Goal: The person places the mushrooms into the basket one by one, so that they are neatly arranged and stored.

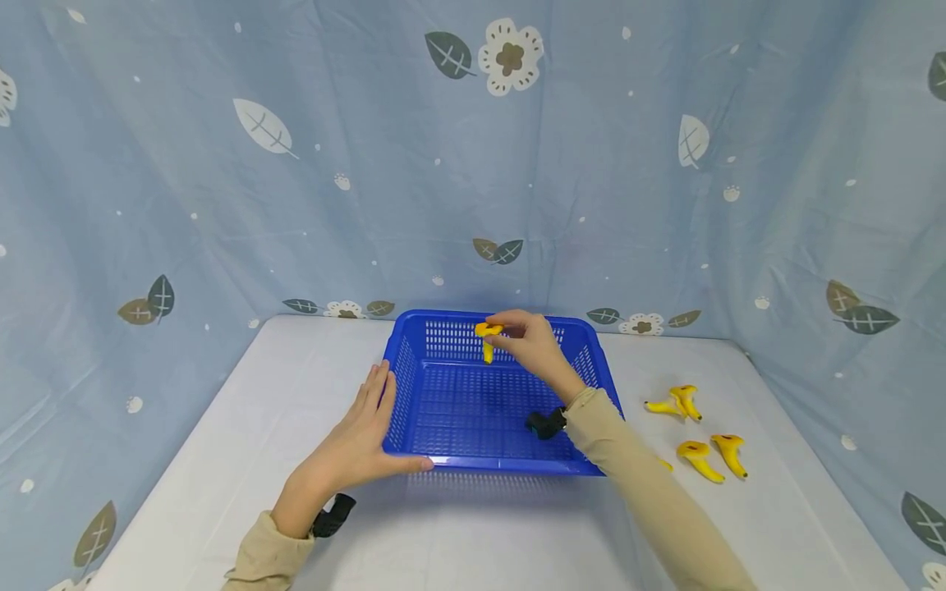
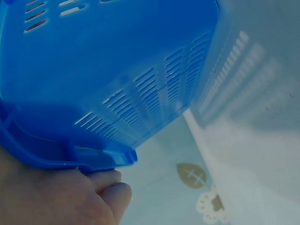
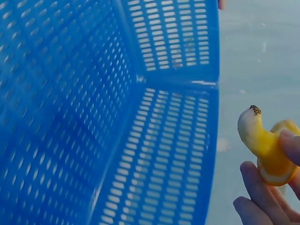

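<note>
Thumb and fingers of the right hand (image 1: 534, 345) pinch a yellow mushroom (image 1: 488, 351) near its cap, closed on it from both sides. Its stem hangs downward in the head view, where it appears in front of the far wall of a blue plastic basket (image 1: 502, 465). From the right wrist, the stem's tip shows dark and speckled, and the mushroom appears past the basket's edge.

At the basket's near left corner, the left hand (image 1: 353, 443) rests on it with thumb and fingers spread well apart: the fingers, straight, lie along the left side, while the thumb lies along the near rim. Slots pierce the basket's walls and floor.

To the right of the basket, on a white table (image 1: 458, 542), lie two yellow mushrooms close together (image 1: 686, 402) and, nearer the person, another pair (image 1: 730, 454). Part of one more yellow piece (image 1: 664, 465) shows beside the right sleeve (image 1: 628, 464). Behind the table hangs a blue curtain (image 1: 414, 205) printed with leaves and flowers.
</note>
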A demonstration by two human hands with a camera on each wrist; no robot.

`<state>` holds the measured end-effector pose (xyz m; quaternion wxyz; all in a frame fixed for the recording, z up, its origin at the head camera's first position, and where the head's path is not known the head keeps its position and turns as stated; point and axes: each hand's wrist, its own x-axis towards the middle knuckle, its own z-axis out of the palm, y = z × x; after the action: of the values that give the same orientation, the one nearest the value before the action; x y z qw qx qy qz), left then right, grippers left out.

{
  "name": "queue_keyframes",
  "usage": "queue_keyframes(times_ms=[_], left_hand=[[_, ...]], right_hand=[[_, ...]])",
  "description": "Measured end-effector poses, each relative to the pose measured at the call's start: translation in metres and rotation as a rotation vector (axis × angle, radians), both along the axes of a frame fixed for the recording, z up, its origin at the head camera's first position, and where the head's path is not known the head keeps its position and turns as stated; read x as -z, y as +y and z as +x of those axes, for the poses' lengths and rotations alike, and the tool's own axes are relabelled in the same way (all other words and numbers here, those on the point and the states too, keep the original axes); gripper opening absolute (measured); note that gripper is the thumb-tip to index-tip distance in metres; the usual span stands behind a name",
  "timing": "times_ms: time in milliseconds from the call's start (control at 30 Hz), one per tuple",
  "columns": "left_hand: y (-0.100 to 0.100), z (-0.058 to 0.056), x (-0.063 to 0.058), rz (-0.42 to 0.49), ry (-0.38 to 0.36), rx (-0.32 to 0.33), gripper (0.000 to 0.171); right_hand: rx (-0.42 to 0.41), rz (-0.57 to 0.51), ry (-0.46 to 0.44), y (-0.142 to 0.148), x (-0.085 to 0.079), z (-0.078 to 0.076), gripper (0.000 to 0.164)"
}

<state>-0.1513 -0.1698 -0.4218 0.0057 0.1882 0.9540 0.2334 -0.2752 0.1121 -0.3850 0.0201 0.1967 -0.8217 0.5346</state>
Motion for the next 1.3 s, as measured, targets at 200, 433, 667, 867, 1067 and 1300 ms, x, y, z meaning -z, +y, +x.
queue_keyframes(times_ms=[200, 433, 667, 867, 1067, 1300], left_hand=[[0.0, -0.001, 0.001, -0.001, 0.0, 0.001, 0.139], [-0.001, -0.002, 0.001, -0.004, 0.001, -0.003, 0.14], [-0.001, -0.002, 0.002, -0.01, 0.009, -0.001, 0.14], [0.0, -0.001, 0.002, -0.011, 0.012, 0.0, 0.14], [0.0, -0.001, 0.0, -0.008, 0.004, -0.001, 0.14], [0.0, -0.001, 0.0, 0.006, -0.005, -0.003, 0.14]], right_hand=[[-0.016, -0.036, -0.045, -0.018, 0.009, -0.007, 0.03], [-0.033, -0.065, -0.061, -0.037, 0.017, -0.012, 0.028], [-0.01, -0.044, -0.045, -0.048, 0.028, -0.017, 0.021], [0.011, 0.024, -0.067, -0.047, 0.037, -0.018, 0.021], [-0.007, 0.057, -0.06, -0.047, 0.045, -0.02, 0.018], [-0.03, 0.108, -0.059, -0.048, 0.051, -0.022, 0.015]])
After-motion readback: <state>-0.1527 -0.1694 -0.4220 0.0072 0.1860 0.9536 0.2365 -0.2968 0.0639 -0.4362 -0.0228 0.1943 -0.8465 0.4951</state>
